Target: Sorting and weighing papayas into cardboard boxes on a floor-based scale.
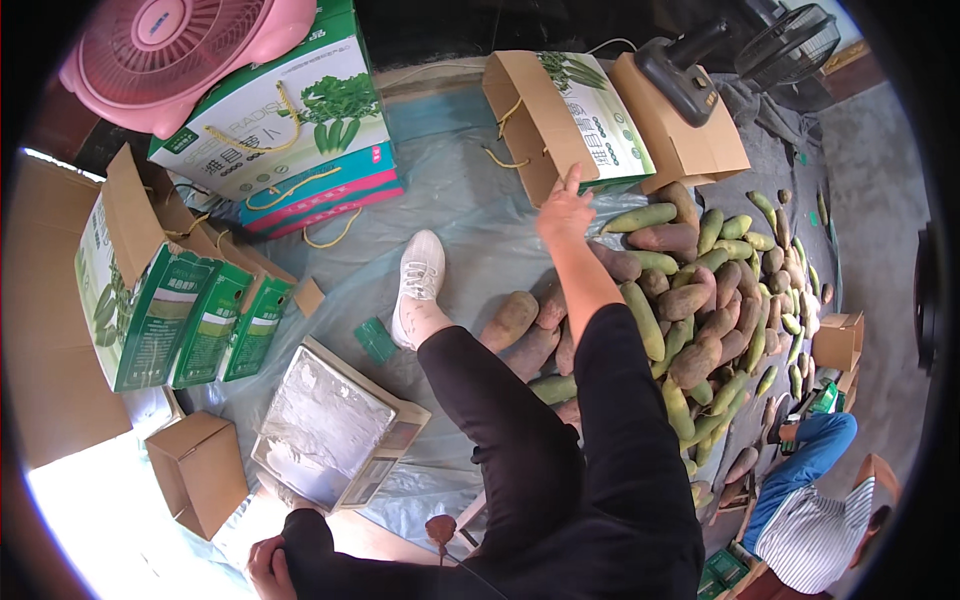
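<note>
Black trousers [560, 450] fill the lower middle of the view, one leg stretched out to a white sneaker [420, 285] planted on the pale plastic sheet [460, 210] that keeps produce off the floor. Right of the leg a broad heap of green and reddish-brown radishes [700, 310] lies loose on that sheet, within arm's reach. An open cardboard gift box [560, 115] printed with green vegetables lies on its side at the heap's far edge, mouth toward the person. More flat and stacked boxes [170, 290] wait at the left, beside a platform scale [330, 425]. The right hand [565, 210] reaches to the open box's flap, fingers loose, grasping nothing. The left hand [268, 565] rests low near the body, seemingly curled; whether it holds something I cannot tell.
</note>
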Demonstrator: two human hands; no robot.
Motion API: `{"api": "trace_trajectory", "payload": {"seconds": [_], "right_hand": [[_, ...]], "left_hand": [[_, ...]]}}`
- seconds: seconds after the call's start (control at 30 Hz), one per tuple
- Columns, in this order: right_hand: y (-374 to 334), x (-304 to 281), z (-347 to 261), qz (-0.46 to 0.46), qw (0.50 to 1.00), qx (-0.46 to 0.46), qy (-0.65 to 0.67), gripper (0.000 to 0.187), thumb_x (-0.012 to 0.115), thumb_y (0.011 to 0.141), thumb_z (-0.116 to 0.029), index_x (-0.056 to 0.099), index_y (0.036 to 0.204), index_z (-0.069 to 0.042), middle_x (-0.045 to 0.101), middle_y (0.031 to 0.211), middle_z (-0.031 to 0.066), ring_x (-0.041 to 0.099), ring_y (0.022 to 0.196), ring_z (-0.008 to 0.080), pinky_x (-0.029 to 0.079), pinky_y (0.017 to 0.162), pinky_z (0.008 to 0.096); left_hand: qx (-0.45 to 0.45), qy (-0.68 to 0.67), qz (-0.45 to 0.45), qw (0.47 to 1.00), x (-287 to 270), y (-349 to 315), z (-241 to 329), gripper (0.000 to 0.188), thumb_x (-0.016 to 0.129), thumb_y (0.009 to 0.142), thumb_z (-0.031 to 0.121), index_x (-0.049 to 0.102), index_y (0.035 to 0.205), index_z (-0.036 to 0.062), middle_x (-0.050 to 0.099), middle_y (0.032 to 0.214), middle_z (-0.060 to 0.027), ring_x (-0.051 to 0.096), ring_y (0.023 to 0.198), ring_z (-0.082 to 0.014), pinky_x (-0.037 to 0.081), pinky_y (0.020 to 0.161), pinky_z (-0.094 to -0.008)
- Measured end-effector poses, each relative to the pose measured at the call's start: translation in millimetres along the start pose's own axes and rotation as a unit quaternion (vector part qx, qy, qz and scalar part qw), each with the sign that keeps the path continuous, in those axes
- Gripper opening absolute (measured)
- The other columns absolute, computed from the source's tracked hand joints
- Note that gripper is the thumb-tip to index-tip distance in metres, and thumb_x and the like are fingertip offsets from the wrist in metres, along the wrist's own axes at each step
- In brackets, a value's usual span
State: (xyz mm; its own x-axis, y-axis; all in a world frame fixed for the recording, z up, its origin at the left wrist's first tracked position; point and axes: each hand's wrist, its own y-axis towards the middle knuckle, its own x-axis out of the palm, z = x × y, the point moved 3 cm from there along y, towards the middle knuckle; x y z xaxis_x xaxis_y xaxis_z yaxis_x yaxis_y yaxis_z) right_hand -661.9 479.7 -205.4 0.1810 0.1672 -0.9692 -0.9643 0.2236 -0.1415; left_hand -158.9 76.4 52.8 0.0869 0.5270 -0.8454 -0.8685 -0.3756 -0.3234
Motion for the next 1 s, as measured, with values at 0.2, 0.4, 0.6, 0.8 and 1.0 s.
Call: {"api": "trace_trajectory", "payload": {"seconds": [0.2,0.4,0.6,0.8,1.0], "right_hand": [[-23,-100,69,0.141,0.978,-0.009,0.154,0.048,0.055,0.088,-0.037,0.05,0.124,-0.006,0.037,0.139,0.01,0.059,0.103,0.0308,0.05,0.082,0.042],[-45,-149,165,0.187,0.954,0.05,0.228,0.028,0.052,0.083,-0.027,0.064,0.099,-0.006,0.061,0.107,0.0167,0.062,0.093,0.0343,0.049,0.08,0.0456],[-47,-131,235,0.051,0.944,-0.005,0.325,0.016,0.05,0.074,-0.01,0.064,0.077,-0.004,0.064,0.076,0.0162,0.062,0.081,0.032,0.051,0.068,0.0408],[-97,-219,239,0.177,0.972,-0.034,0.151,0.032,0.047,0.082,-0.015,0.064,0.108,-0.009,0.064,0.102,0.0172,0.061,0.095,0.0354,0.049,0.081,0.0457],[-193,-345,201,0.25,0.958,-0.113,0.086,0.031,0.043,0.084,-0.008,0.063,0.109,-0.009,0.061,0.114,0.012,0.059,0.1,0.0353,0.048,0.082,0.0435]], "left_hand": [[0.017,-0.046,0.067,0.997,-1,-13,1,0.015,0.048,0.083,-0.001,0.06,0.091,-0.0044,0.062,0.082,-0.0152,0.059,0.078,-0.0279,0.045,0.075,-0.0346],[0.019,-0.064,0.108,0.992,-5,-33,-10,0.015,0.05,0.082,0.0,0.062,0.09,-0.0047,0.063,0.083,-0.0165,0.06,0.079,-0.0306,0.047,0.074,-0.0359],[0.047,-0.031,0.16,0.985,-9,-55,-26,0.011,0.055,0.081,0.005,0.063,0.086,-0.0016,0.063,0.082,-0.0158,0.059,0.08,-0.0321,0.044,0.077,-0.0382],[0.058,-0.039,0.21,0.975,-12,-72,-42,0.013,0.058,0.081,0.01,0.065,0.087,0.0012,0.062,0.081,-0.0143,0.059,0.082,-0.0316,0.045,0.076,-0.0392],[0.046,0.031,0.197,0.979,-23,-94,-43,0.017,0.06,0.08,0.015,0.066,0.093,0.0067,0.063,0.09,-0.0098,0.058,0.09,-0.0284,0.045,0.081,-0.0403]]}}
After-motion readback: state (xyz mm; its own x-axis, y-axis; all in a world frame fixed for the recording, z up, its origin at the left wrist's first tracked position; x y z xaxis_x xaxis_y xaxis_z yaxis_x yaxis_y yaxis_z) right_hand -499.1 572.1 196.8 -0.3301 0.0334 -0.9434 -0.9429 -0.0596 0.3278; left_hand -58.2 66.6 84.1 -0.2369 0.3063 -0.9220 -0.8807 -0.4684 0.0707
